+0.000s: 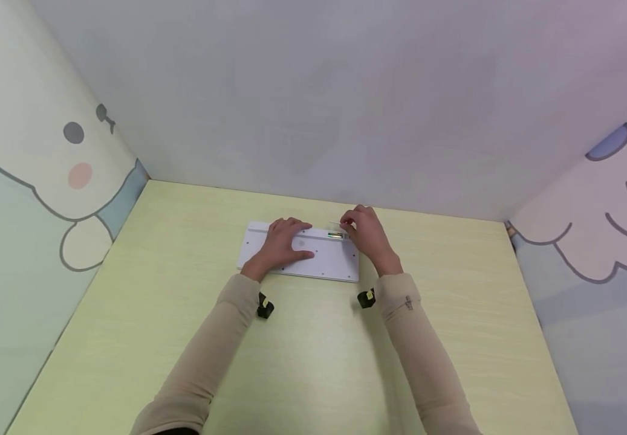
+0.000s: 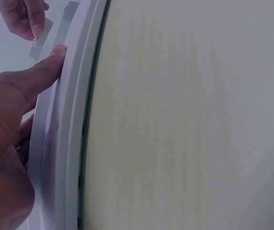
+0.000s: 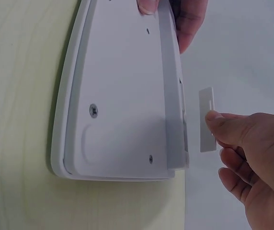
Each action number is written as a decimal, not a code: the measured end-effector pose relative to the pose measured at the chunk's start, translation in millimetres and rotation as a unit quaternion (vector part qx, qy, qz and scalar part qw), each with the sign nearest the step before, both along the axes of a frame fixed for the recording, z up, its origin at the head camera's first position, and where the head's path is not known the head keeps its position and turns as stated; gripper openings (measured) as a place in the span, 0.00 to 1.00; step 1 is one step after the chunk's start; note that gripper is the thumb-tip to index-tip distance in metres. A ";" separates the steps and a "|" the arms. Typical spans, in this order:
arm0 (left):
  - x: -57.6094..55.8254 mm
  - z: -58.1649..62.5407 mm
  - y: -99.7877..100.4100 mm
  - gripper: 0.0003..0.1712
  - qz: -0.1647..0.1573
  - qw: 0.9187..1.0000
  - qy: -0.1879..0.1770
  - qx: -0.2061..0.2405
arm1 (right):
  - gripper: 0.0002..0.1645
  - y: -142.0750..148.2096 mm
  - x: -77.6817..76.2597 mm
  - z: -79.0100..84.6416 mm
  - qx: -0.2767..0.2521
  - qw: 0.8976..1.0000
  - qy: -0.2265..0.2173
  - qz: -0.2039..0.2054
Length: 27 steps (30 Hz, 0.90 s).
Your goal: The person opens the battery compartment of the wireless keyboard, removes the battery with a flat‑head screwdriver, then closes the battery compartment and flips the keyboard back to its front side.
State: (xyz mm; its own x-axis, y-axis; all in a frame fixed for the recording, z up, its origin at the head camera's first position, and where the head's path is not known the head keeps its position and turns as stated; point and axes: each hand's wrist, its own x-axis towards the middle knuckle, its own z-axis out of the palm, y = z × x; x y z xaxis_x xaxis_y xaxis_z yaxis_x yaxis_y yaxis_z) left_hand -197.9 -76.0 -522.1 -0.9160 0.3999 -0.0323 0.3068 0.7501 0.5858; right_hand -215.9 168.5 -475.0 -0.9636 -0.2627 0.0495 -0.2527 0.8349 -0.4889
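Observation:
A white keyboard [image 1: 332, 263] lies face down on the table, its screwed underside up. Near the right end of its raised far ridge, the battery compartment [image 1: 335, 235] is uncovered, with a battery showing inside. My left hand [image 1: 282, 241] holds the keyboard left of that compartment, thumb on the underside and fingers over the far edge. Between thumb and forefinger, my right hand [image 1: 366, 234] pinches a thin white battery cover [image 3: 206, 127]. In the right wrist view the cover is apart from the keyboard, just beyond its ridge.
The pale yellow-green table [image 1: 313, 350] extends in front and to both sides. Close behind the keyboard rises a plain grey wall [image 1: 302, 121]. Side walls with cartoon drawings flank the table. A black wrist camera [image 1: 366, 298] is beside the right sleeve, another [image 1: 265, 306] by the left.

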 end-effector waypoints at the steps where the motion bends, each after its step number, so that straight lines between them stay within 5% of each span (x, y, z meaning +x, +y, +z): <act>1: 0.1 -0.1 0.3 0.43 -0.001 1.000 0.000 -0.001 | 0.07 -0.2 -0.8 -0.5 0.000 1.000 -0.002 -0.002; 12: 5.2 7.4 1.5 0.41 -0.001 1.000 -0.012 0.012 | 0.09 0.3 -11.5 -9.8 0.013 1.000 -0.014 -0.020; 27: 2.3 -1.8 -1.3 0.42 0.002 1.000 -0.018 0.013 | 0.09 -0.1 -24.0 -23.9 0.010 0.999 -0.019 -0.030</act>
